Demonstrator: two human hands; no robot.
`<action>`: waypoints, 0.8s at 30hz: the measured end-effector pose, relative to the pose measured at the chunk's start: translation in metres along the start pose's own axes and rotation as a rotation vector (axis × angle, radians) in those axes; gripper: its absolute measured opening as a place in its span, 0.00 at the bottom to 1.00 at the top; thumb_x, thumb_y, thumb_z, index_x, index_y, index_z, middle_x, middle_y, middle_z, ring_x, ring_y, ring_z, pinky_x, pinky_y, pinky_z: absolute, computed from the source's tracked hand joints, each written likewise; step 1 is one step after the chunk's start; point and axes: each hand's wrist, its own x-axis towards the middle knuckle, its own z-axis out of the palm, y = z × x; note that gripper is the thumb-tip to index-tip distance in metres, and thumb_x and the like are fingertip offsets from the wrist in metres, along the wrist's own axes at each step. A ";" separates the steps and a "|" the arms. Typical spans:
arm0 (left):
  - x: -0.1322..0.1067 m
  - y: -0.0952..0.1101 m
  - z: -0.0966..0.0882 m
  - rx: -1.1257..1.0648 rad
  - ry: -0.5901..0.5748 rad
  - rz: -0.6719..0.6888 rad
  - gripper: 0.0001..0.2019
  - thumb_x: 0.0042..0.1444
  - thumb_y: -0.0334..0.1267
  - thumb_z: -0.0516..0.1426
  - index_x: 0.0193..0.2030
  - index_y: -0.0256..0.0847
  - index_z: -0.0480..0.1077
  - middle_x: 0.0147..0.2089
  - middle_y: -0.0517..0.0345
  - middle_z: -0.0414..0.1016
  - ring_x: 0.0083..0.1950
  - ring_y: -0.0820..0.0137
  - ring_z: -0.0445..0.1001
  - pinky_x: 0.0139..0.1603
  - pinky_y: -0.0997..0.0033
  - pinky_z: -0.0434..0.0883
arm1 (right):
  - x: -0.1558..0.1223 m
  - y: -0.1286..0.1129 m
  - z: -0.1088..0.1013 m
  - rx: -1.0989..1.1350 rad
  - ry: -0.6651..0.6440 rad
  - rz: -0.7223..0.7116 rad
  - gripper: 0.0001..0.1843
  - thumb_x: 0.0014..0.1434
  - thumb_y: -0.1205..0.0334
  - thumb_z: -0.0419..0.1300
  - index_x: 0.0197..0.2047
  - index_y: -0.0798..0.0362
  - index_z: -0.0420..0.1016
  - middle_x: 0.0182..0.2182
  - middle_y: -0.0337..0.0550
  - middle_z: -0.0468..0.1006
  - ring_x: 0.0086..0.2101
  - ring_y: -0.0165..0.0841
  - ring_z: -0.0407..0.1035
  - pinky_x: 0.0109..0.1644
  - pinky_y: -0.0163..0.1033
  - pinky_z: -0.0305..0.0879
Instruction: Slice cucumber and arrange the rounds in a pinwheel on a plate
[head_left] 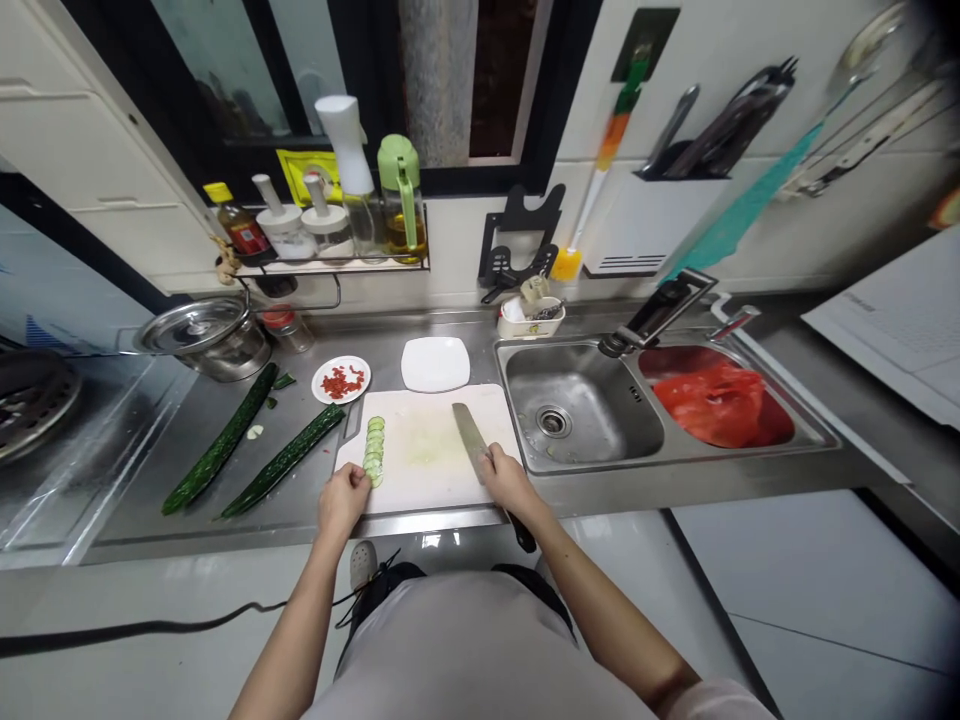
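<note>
A row of overlapping cucumber slices (pixel 374 445) runs along the left side of the white cutting board (pixel 420 485). At the near end of that row, my left hand (pixel 345 497) is closed, its fingertips pinched at the last slice. My right hand (pixel 506 474) grips a kitchen knife (pixel 469 432) where the blade meets the handle. The blade lies over the board's right part, tip pointing away from me, and the black handle sticks out past the near edge. Two whole-looking cucumbers (pixel 285 460) (pixel 225 440) rest on the steel counter left of the board.
Behind the board stand a white plate (pixel 435 364) and a small dish (pixel 360 366) of chopped red pieces. A lidded steel pot (pixel 217 345) is at the back left. Right of the board is a double sink (pixel 585 440), a red plastic bag (pixel 712 400) in its far basin.
</note>
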 end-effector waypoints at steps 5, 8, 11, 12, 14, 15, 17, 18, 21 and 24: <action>-0.001 -0.003 0.003 -0.011 0.012 0.015 0.05 0.53 0.39 0.54 0.32 0.43 0.70 0.33 0.59 0.76 0.34 0.68 0.72 0.32 0.73 0.59 | 0.027 0.019 -0.003 0.181 0.116 0.123 0.13 0.67 0.57 0.45 0.45 0.53 0.66 0.24 0.37 0.74 0.23 0.29 0.69 0.32 0.32 0.56; 0.000 -0.004 0.005 -0.005 0.024 0.023 0.05 0.53 0.39 0.54 0.32 0.43 0.70 0.33 0.58 0.76 0.34 0.67 0.72 0.32 0.72 0.59 | 0.042 0.030 -0.003 0.309 0.133 0.176 0.12 0.66 0.57 0.46 0.43 0.53 0.67 0.17 0.30 0.67 0.16 0.27 0.65 0.27 0.31 0.57; 0.001 -0.004 0.006 -0.005 0.039 0.025 0.05 0.52 0.39 0.55 0.33 0.43 0.71 0.35 0.57 0.76 0.35 0.66 0.72 0.33 0.72 0.60 | 0.053 0.038 0.000 0.402 0.148 0.191 0.11 0.65 0.56 0.47 0.41 0.53 0.66 0.16 0.28 0.65 0.14 0.27 0.65 0.23 0.30 0.55; 0.001 -0.004 0.007 -0.009 0.044 0.026 0.05 0.52 0.39 0.55 0.33 0.43 0.71 0.35 0.57 0.76 0.35 0.66 0.72 0.34 0.72 0.60 | 0.056 0.041 0.002 0.420 0.153 0.189 0.11 0.64 0.56 0.48 0.41 0.53 0.66 0.16 0.28 0.65 0.14 0.27 0.65 0.22 0.30 0.55; 0.001 -0.003 0.008 -0.024 0.056 0.031 0.06 0.53 0.40 0.55 0.34 0.43 0.71 0.35 0.56 0.76 0.36 0.66 0.72 0.34 0.72 0.60 | 0.060 0.045 0.005 0.426 0.162 0.179 0.11 0.64 0.57 0.48 0.41 0.53 0.67 0.17 0.29 0.67 0.14 0.27 0.65 0.22 0.30 0.56; 0.001 -0.003 0.008 -0.035 0.062 0.036 0.06 0.53 0.40 0.54 0.34 0.43 0.71 0.35 0.56 0.76 0.36 0.66 0.72 0.34 0.72 0.61 | 0.061 0.046 0.006 0.415 0.161 0.174 0.12 0.64 0.57 0.48 0.42 0.54 0.68 0.18 0.30 0.68 0.14 0.27 0.65 0.23 0.30 0.57; 0.001 -0.002 0.009 -0.065 0.073 0.046 0.06 0.53 0.39 0.54 0.35 0.43 0.72 0.35 0.57 0.75 0.36 0.67 0.72 0.35 0.72 0.61 | 0.062 0.048 0.007 0.363 0.156 0.165 0.14 0.64 0.57 0.47 0.44 0.55 0.68 0.21 0.34 0.72 0.16 0.28 0.67 0.25 0.31 0.60; 0.001 -0.001 0.010 -0.082 0.078 0.050 0.07 0.53 0.39 0.54 0.35 0.43 0.72 0.35 0.57 0.75 0.36 0.67 0.72 0.35 0.72 0.61 | 0.062 0.048 0.007 0.319 0.163 0.159 0.15 0.65 0.57 0.47 0.46 0.56 0.69 0.24 0.37 0.75 0.18 0.29 0.69 0.27 0.32 0.62; 0.002 0.003 0.011 -0.132 0.096 0.055 0.07 0.53 0.39 0.54 0.35 0.42 0.72 0.35 0.57 0.75 0.35 0.68 0.72 0.36 0.73 0.62 | 0.059 0.046 0.004 0.133 0.236 0.135 0.18 0.64 0.59 0.49 0.53 0.60 0.68 0.37 0.51 0.80 0.34 0.36 0.76 0.40 0.35 0.65; 0.004 0.009 0.012 -0.195 0.125 0.081 0.07 0.54 0.39 0.54 0.34 0.42 0.72 0.36 0.57 0.75 0.35 0.69 0.71 0.37 0.73 0.64 | 0.055 0.039 -0.001 -0.007 0.260 0.127 0.26 0.65 0.60 0.50 0.63 0.62 0.57 0.46 0.58 0.78 0.46 0.40 0.73 0.47 0.37 0.63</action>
